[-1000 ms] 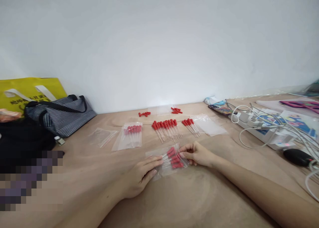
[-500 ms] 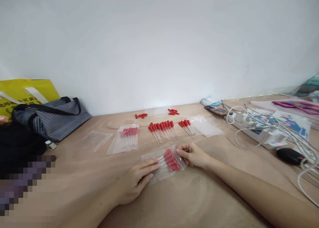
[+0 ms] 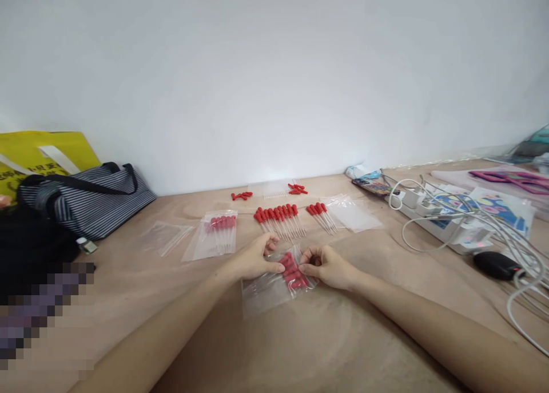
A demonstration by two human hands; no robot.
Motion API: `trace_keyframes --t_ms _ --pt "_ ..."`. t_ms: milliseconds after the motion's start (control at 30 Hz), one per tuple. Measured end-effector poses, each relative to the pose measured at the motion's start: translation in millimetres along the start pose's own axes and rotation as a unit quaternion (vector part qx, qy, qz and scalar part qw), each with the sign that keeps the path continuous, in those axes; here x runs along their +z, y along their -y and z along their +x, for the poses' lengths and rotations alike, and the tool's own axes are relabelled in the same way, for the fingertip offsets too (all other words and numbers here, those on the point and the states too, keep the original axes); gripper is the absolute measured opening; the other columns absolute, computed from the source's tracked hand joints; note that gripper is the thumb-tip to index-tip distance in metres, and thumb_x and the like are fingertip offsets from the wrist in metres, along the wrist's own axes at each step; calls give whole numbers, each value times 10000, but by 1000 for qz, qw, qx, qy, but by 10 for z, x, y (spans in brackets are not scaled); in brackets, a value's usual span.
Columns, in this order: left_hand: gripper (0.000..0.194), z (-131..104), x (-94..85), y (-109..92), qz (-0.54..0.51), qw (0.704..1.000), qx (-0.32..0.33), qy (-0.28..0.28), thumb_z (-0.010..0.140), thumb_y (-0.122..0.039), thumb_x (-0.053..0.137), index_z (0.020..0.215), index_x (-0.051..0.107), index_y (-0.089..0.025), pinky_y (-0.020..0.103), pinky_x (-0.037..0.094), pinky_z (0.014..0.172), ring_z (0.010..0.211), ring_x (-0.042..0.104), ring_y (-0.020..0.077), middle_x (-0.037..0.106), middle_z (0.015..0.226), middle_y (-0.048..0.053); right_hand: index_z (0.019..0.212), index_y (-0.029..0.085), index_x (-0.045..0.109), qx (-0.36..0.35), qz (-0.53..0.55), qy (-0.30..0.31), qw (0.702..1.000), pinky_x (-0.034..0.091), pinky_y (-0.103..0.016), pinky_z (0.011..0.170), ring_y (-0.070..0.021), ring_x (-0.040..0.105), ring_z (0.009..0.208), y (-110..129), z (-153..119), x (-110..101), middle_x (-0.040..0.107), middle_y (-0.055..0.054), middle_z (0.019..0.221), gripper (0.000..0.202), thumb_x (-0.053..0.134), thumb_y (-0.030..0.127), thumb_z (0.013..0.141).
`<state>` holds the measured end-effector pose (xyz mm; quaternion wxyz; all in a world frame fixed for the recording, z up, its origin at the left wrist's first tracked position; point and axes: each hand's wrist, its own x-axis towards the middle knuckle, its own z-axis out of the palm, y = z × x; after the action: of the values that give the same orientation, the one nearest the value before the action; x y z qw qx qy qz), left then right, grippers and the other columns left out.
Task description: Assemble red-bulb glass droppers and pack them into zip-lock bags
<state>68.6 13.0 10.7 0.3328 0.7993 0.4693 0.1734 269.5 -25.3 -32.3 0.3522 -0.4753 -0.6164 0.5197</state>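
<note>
A clear zip bag lies on the brown table covering in front of me, with several red-bulbed droppers inside. My right hand pinches the zip end of this bag at its right side. At the bag's upper edge is my left hand; its thumb rests by the red bulbs, and its fingers are curled but apart from the thumb. Just beyond lies a row of loose droppers, with a smaller group of droppers to its right. Left of them is another filled zip bag.
Flat zip bags lie at the left and right. Loose red bulbs sit near the wall. A power strip with tangled cables and a black plug fill the right; a striped bag stands left.
My left hand has lifted off the lower part of the bag and moved up and right to its upper edge. My right hand stays at the zip end.
</note>
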Motion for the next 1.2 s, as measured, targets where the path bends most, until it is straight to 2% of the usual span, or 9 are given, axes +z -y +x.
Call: trace_keyframes --t_ms 100,200,300,400,567,633,833,1000,1200 --pt "485 94 -14 -69 -40 993 -68 92 496 -282 721 909 505 -150 217 382 515 593 513 128 523 693 -32 663 151 550 -8 -23 -11 1000 300 -189 434 -62 396 460 27 -8 15 491 33 532 210 628 346 652" --pt "303 71 -34 -133 -36 992 -41 116 538 -303 684 746 522 -152 210 358 507 583 495 126 495 620 -45 670 153 541 -30 -29 -39 998 325 -197 460 -70 418 493 54 -19 43 520 17 579 218 603 361 680" --pt "217 -49 -52 -124 -34 997 -6 67 626 -324 615 725 494 -173 219 383 551 623 497 129 512 664 -40 702 162 528 -53 0 -71 996 343 -201 473 -79 440 522 79 -35 75 530 11 620 243 586 398 691" --pt "208 -179 -113 -2 -69 997 -42 -10 692 -336 556 775 435 -188 216 386 524 557 482 112 478 628 -62 743 175 511 -48 20 -102 993 325 -195 443 -79 434 514 93 -55 90 525 12 636 251 580 409 687" --pt "242 -128 -419 365 -103 947 -143 -268 713 -237 579 844 383 -183 214 425 527 566 538 114 499 654 -50 800 180 514 -35 7 -115 993 320 -195 426 -67 413 490 54 -59 74 535 1 704 230 581 369 687" --pt "300 -3 -561 485 -99 920 -191 -329 708 -212 605 887 366 -174 216 446 525 556 558 105 523 717 -27 819 180 522 -37 -3 -113 993 330 -197 435 -66 421 500 33 -52 69 543 -6 743 225 581 352 687" --pt "425 248 -789 589 -56 896 -236 -372 670 -172 643 964 340 -128 259 474 569 632 601 150 537 858 71 839 178 522 -37 -7 -116 993 335 -201 441 -69 426 506 5 -49 74 537 -7 756 229 572 345 690" --pt "358 80 -1010 716 139 886 -285 -339 647 -272 639 889 411 -139 303 439 680 831 581 253 570 837 80 864 183 522 -44 -15 -109 993 346 -204 462 -79 438 535 -18 -51 62 541 -12 772 237 569 344 696" --pt "244 -82 -1199 1024 124 880 -327 -321 598 -313 639 698 470 -168 325 413 606 774 592 310 597 693 82 883 181 521 -48 -54 -93 993 373 -222 513 -84 454 550 -28 -52 65 550 -12 785 212 551 311 719"
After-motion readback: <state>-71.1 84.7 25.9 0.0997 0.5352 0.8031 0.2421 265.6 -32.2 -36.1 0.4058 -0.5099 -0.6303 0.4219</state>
